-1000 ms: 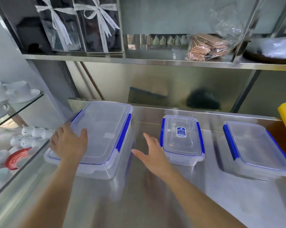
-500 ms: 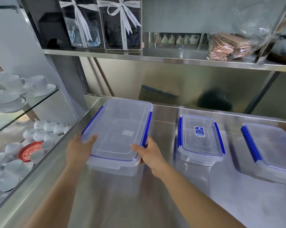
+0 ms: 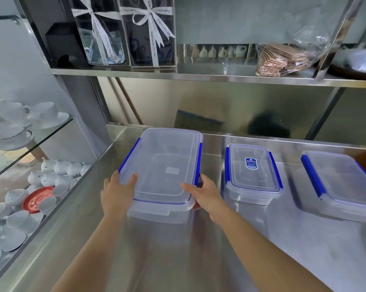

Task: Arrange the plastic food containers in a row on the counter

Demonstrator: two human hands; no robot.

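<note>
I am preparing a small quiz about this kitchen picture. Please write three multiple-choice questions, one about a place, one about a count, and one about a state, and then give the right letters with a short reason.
1. Where does the small box with the blue label stand?
A. left of the big box
B. between the big box and the flat box
C. on the upper shelf

2. How many plastic boxes are on the counter?
A. two
B. three
C. five

3. What state is the big box in?
A. lid on, gripped by both hands
B. open, untouched
C. upside down

Answers:
1 B: the small box has the big box on one side and the flat box on the other.
2 B: three boxes stand on the counter.
3 A: the left hand and right hand hold its near corners, and its lid is on.
</note>
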